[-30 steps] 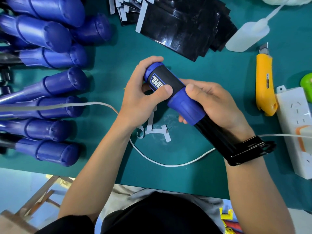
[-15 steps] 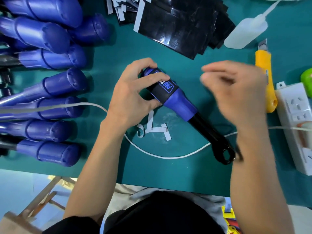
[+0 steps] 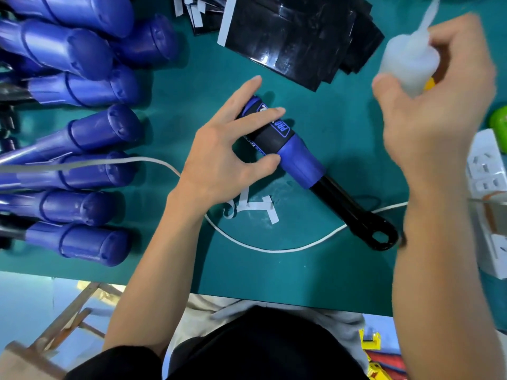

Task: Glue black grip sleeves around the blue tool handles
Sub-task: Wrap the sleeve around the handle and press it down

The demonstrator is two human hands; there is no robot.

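A blue tool handle [image 3: 300, 165] with a black grip sleeve [image 3: 274, 138] wrapped round its upper part lies on the green mat, its black shaft pointing toward the lower right. My left hand [image 3: 227, 157] holds the sleeved end between thumb and fingers. My right hand [image 3: 436, 100], blurred, grips a translucent white glue bottle [image 3: 408, 61] at the upper right, nozzle pointing up. A pile of loose black sleeves [image 3: 296, 37] lies at the top centre.
Several bare blue handles [image 3: 90, 133] are stacked along the left. A white cable [image 3: 274, 249] loops across the mat, with white backing strips [image 3: 255, 208] beside it. A white power strip [image 3: 491, 193] and a green object [image 3: 499, 122] sit at the right edge.
My right hand let go of the tool, moved up and to the right and took hold of the glue bottle. My left hand stayed on the sleeved end, and the tool now lies on the mat.
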